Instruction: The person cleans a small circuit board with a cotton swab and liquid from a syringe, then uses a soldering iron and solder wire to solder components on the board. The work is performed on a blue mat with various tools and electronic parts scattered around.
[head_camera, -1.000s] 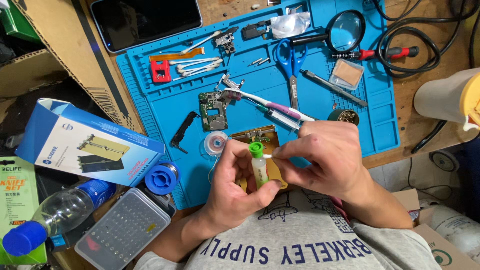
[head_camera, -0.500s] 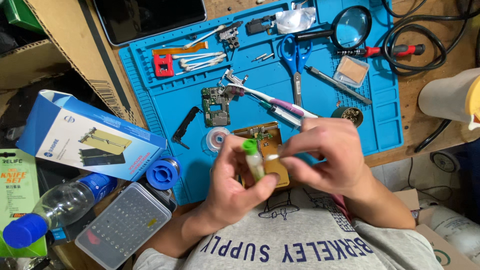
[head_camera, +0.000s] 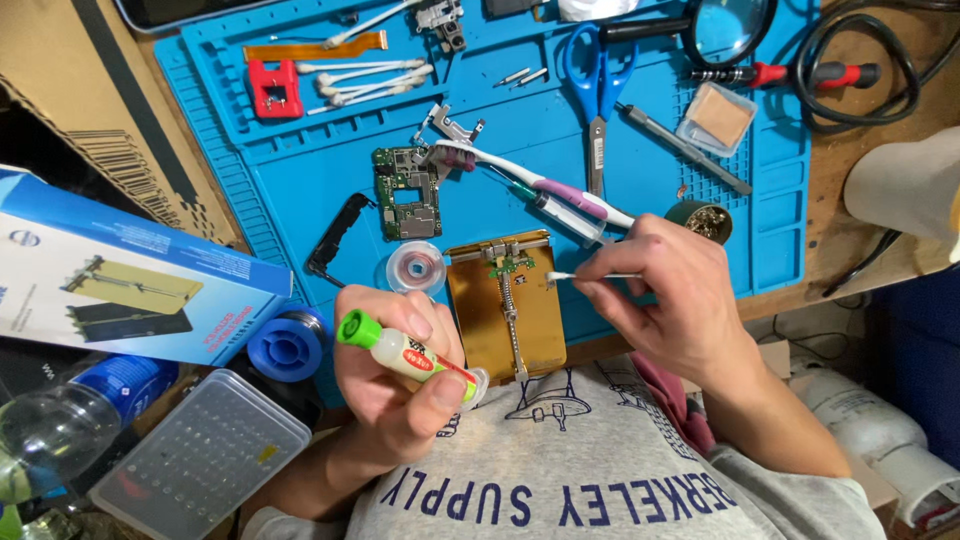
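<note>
Now left hand (head_camera: 395, 385) grips small bottle (head_camera: 405, 352); right hand (head_camera: 665, 300) pinches swab (head_camera: 590, 276).

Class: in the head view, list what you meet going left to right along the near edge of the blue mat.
Blue solder spool → left hand with green-capped bottle → gold clamp plate → cotton swab → right hand.

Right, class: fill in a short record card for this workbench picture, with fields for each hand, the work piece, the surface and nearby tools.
Left hand: holds a small bottle with a green cap, tilted
Right hand: holds a swab, tip at the small board
Work piece: small board clamped on a gold holder
Surface: blue mat
Nearby: toothbrush, scissors, syringe, circuit board
</note>
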